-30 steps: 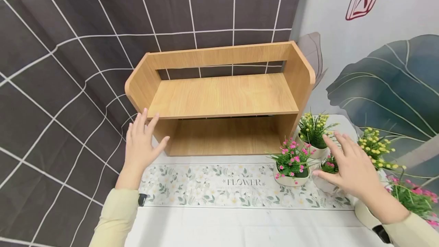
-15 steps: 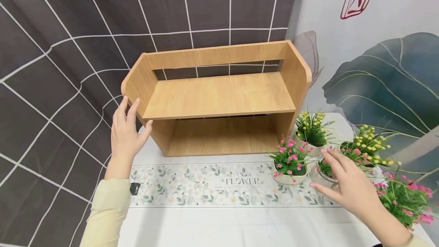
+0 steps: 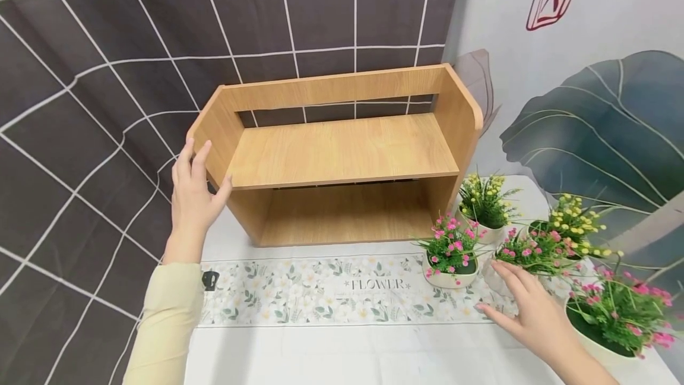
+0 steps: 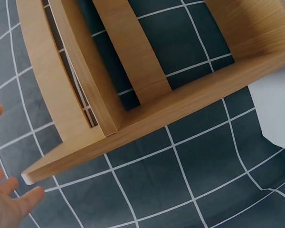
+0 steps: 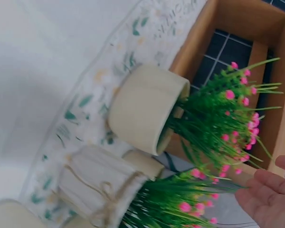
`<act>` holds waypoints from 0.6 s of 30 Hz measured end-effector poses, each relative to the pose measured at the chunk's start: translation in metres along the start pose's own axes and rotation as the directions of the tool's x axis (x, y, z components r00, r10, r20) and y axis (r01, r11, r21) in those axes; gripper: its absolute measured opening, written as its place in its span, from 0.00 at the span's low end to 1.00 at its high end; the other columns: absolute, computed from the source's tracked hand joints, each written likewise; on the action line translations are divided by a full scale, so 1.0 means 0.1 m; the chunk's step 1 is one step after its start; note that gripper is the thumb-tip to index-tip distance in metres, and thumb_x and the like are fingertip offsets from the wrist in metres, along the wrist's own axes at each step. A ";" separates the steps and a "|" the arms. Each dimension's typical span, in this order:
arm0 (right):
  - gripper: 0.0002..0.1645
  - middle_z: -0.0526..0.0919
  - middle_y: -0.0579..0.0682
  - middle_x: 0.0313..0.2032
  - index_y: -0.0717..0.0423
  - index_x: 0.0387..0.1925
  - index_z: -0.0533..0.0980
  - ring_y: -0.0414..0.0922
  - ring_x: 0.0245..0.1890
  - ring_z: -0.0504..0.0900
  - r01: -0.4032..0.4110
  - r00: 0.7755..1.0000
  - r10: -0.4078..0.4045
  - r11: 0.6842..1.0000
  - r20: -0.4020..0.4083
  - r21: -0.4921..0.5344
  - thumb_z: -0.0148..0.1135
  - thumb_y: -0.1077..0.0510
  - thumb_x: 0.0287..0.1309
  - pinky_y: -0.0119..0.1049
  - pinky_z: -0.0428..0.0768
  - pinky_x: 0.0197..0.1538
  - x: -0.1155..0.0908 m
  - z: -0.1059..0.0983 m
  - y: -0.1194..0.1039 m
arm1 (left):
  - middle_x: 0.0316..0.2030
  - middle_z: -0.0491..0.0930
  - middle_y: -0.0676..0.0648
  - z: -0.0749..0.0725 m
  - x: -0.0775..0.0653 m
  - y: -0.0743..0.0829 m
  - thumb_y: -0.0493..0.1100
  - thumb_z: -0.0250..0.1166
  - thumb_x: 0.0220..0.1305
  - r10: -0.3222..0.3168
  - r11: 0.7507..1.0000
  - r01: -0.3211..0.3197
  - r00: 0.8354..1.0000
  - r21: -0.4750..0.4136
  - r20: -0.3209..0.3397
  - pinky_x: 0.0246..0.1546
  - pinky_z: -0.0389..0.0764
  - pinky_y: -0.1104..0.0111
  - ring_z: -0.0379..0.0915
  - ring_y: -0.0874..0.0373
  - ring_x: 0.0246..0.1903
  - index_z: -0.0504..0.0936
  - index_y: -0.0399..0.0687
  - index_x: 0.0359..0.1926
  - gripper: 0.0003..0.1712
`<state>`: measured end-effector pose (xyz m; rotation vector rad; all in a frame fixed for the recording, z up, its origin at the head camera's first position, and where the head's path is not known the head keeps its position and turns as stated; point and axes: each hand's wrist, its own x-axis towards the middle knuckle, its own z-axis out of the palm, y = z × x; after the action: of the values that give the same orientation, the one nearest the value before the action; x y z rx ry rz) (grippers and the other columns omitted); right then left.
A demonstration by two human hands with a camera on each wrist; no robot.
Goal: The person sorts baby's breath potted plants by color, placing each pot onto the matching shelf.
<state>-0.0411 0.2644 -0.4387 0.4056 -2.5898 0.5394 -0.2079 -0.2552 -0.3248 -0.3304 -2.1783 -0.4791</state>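
A two-tier wooden shelf (image 3: 342,147) stands on the white table against the tiled curtain. My left hand (image 3: 193,198), fingers spread, is beside the shelf's left side panel; in the left wrist view that hand (image 4: 12,204) shows a gap from the panel's rounded corner. My right hand (image 3: 540,316) hovers with loosely extended fingers in front of the potted flowers and holds nothing. Nearest it are a pink-flowered plant in a cloth-wrapped pot (image 5: 99,183), tied with a twine bow, and a pink-flowered plant in a cream pot (image 5: 145,107).
Two yellow-flowered potted plants, one behind (image 3: 488,204) and one farther right (image 3: 577,224), stand among the pots. Another pink-flowered plant (image 3: 622,311) is at the far right. A floral runner (image 3: 320,296) printed FLOWER lies before the shelf. The dark grid curtain (image 3: 80,165) hangs close on the left.
My left hand has moved left and upward along the shelf's left side. The right hand has drawn down towards me, uncovering more of the pink-flowered plant behind it.
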 end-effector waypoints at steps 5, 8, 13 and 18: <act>0.43 0.76 0.64 0.49 0.65 0.54 0.72 0.63 0.47 0.74 -0.047 0.999 0.048 0.997 -0.022 0.054 0.78 0.51 0.34 0.60 0.74 0.40 -0.09 0.18 0.01 | 0.67 0.57 0.34 0.01 0.05 0.01 0.40 0.62 0.56 -0.029 0.999 0.029 0.999 -0.032 0.016 0.49 0.69 0.40 0.59 0.31 0.59 0.64 0.42 0.64 0.34; 0.41 0.75 0.66 0.50 0.66 0.53 0.72 0.64 0.48 0.73 -0.120 0.993 0.119 0.991 0.011 0.058 0.76 0.50 0.39 0.62 0.73 0.42 -0.13 0.29 0.02 | 0.67 0.57 0.33 0.03 0.08 0.01 0.38 0.62 0.55 -0.038 0.998 0.039 0.999 -0.045 0.013 0.54 0.65 0.40 0.57 0.31 0.60 0.64 0.41 0.64 0.34; 0.40 0.73 0.70 0.53 0.68 0.56 0.69 0.68 0.51 0.71 -0.290 0.948 0.283 0.957 0.146 0.027 0.70 0.46 0.50 0.65 0.71 0.44 -0.18 0.44 0.05 | 0.66 0.57 0.32 0.05 0.12 -0.01 0.38 0.61 0.56 -0.062 0.996 0.062 0.998 -0.064 0.001 0.59 0.63 0.43 0.55 0.32 0.63 0.64 0.39 0.64 0.34; 0.43 0.70 0.74 0.54 0.72 0.59 0.64 0.70 0.51 0.70 -0.376 0.909 0.365 0.927 0.202 0.015 0.66 0.44 0.54 0.65 0.71 0.46 -0.22 0.56 0.09 | 0.64 0.58 0.31 0.06 0.13 -0.04 0.37 0.62 0.56 -0.089 0.993 0.089 0.996 -0.078 -0.003 0.61 0.62 0.44 0.55 0.33 0.63 0.63 0.38 0.63 0.34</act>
<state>-0.0465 0.2524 -0.4978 -0.0274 -2.8666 0.7305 -0.2219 -0.2554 -0.3190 -0.2742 -2.1782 -0.6155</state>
